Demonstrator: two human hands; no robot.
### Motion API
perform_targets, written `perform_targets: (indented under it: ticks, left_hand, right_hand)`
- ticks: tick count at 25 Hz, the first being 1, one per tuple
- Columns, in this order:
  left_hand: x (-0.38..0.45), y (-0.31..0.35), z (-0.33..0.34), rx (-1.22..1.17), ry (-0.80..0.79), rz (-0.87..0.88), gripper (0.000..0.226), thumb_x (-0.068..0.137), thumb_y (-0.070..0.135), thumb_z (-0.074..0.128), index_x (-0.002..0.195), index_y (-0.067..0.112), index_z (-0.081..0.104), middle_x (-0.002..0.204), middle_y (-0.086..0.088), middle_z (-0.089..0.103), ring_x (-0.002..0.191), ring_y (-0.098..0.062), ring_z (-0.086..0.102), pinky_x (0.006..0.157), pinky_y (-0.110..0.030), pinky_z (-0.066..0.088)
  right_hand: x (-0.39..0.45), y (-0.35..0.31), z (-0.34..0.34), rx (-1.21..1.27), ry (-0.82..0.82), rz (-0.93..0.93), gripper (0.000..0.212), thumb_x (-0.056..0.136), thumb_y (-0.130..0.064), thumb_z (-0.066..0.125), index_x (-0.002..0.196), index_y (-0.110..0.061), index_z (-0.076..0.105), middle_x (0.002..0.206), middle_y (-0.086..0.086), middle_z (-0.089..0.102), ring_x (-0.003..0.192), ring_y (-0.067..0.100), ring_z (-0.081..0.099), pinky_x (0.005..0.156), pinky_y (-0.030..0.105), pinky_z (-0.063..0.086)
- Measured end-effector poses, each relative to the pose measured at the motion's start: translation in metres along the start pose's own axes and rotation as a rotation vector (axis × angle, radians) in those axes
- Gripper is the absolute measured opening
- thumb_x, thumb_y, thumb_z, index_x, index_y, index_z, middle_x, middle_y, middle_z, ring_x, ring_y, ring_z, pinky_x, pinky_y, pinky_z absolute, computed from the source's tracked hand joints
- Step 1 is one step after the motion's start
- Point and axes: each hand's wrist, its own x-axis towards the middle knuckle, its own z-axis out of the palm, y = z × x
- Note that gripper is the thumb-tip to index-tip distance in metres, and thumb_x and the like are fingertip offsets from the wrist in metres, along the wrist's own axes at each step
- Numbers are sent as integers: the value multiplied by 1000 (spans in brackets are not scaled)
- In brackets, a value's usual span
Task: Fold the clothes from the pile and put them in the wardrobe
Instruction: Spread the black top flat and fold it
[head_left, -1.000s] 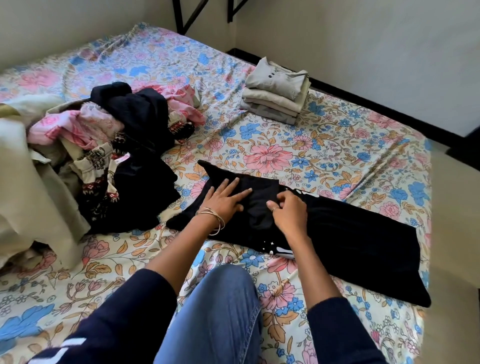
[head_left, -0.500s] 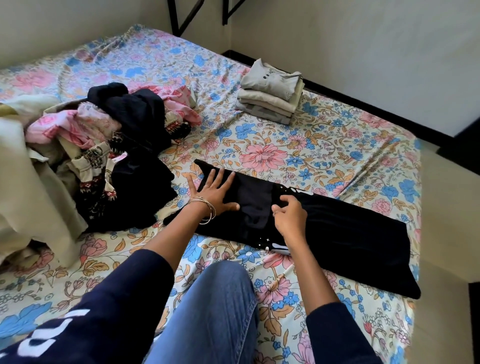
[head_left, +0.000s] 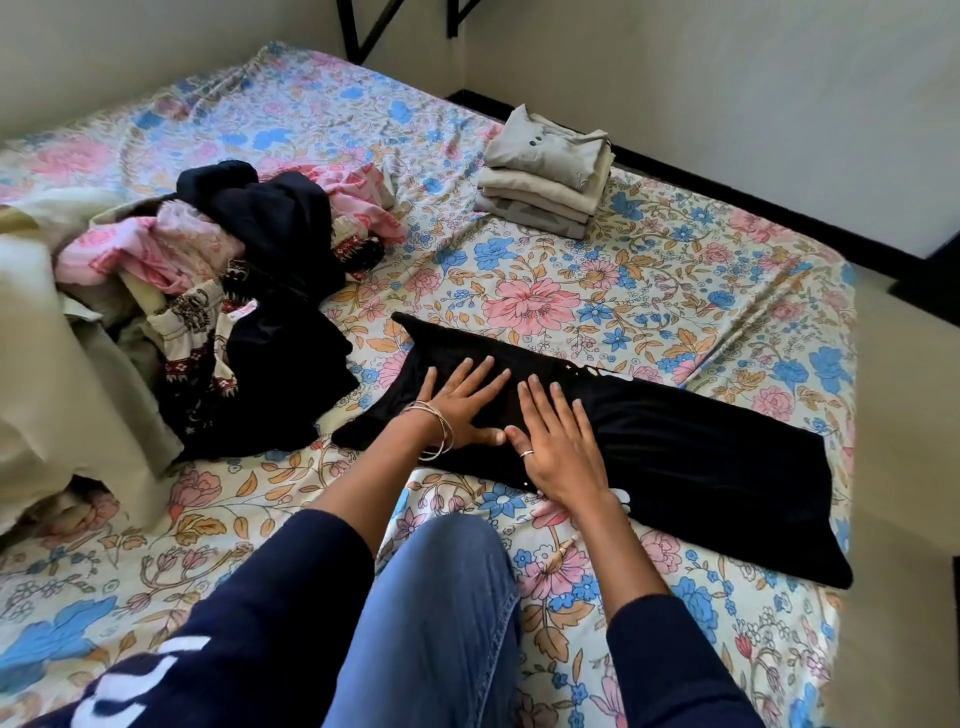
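Your left hand and right hand press flat, fingers straight, gripping nothing, on the long black garment, apparently folded lengthwise.

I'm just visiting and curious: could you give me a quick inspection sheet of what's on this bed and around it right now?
Surface: bed with a floral sheet, lightly wrinkled.
Job's things: black garment laid out flat in a long strip; unfolded pile on the left; folded stack of beige clothes at the far side.
Clutter: nothing seen beyond the clothes.
Grips: left hand and right hand both lie flat on the black garment, fingers straight, side by side.
Cables: nothing seen.
Surroundings: plain walls, a dark skirting line, black metal bars by the far corner; no wardrobe in view.
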Motion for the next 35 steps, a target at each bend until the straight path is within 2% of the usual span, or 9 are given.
perform_targets:
  ticks: [5, 10, 14, 16, 19, 22, 25, 29, 35]
  left_hand:
    - [0, 17, -16, 91, -110, -151, 99, 81, 66, 57, 146, 46, -16, 155, 17, -26, 145, -15, -20, 100, -73, -15]
    - [-9, 72, -18, 286, -35, -343, 91, 92, 33, 58, 150, 37, -12, 161, 0, -9, 147, -34, -5, 101, -75, -14]
    - [-3, 143, -1, 258, 171, -21, 70, 91, 10, 53, 149, 38, 25, 156, -6, 23, 143, -32, 20, 112, -63, 7]
    - [-2, 185, 15, 143, 189, 166, 52, 90, 19, 53, 139, 35, 46, 141, -1, 43, 128, -28, 39, 104, -46, 34]
    - [0, 218, 39, 172, 232, 143, 38, 92, 33, 57, 130, 28, 57, 126, -3, 49, 121, -29, 42, 93, -42, 40]
    - [7, 218, 53, 210, 383, 166, 22, 91, 29, 59, 111, 22, 66, 111, -3, 57, 109, -30, 51, 81, -40, 40]
    - [12, 216, 57, 130, 595, 230, 8, 78, 12, 72, 81, 15, 66, 82, -3, 60, 76, -30, 58, 59, -34, 37]
    - [15, 217, 61, 146, 428, 143, 31, 89, 32, 61, 116, 18, 58, 114, -4, 54, 106, -29, 50, 78, -39, 40]
    - [22, 228, 54, -2, 529, 294, 12, 90, 24, 60, 89, 14, 68, 94, -3, 61, 86, -28, 57, 67, -32, 36]
  right_hand:
    - [-33, 24, -12, -77, -82, 157, 76, 88, -70, -1, 152, -31, -15, 158, -11, -21, 148, 16, -18, 120, 45, -12]
    - [-92, 94, -35, 69, -48, 641, 74, 94, -68, 5, 156, -26, 1, 163, -6, -7, 150, 19, -9, 115, 59, -9]
    - [-121, 134, -65, 141, 137, 1000, 58, 103, -48, 26, 145, -10, 36, 157, 15, 25, 146, 33, 17, 111, 65, 11]
    - [-119, 140, -73, 177, 299, 854, 41, 100, -36, 47, 133, -12, 52, 144, 13, 44, 134, 33, 33, 105, 53, 29]
    - [-127, 143, -66, 209, 158, 557, 45, 89, -38, 67, 132, -28, 56, 144, -1, 45, 132, 25, 33, 99, 46, 31]
    - [-144, 159, -51, 120, 255, 597, 30, 88, -33, 69, 118, -34, 65, 134, -9, 54, 123, 19, 40, 94, 45, 27]
    - [-153, 178, -51, 67, 442, 706, 29, 82, -4, 69, 100, -26, 70, 107, -5, 67, 107, 22, 50, 84, 39, 24]
    - [-159, 195, -51, 139, 522, 734, 27, 79, 4, 65, 96, -17, 67, 98, 1, 67, 102, 28, 53, 79, 38, 27]
    - [-143, 191, -61, 330, 598, 483, 20, 96, -16, 57, 111, -6, 66, 116, 8, 65, 113, 31, 54, 92, 36, 37]
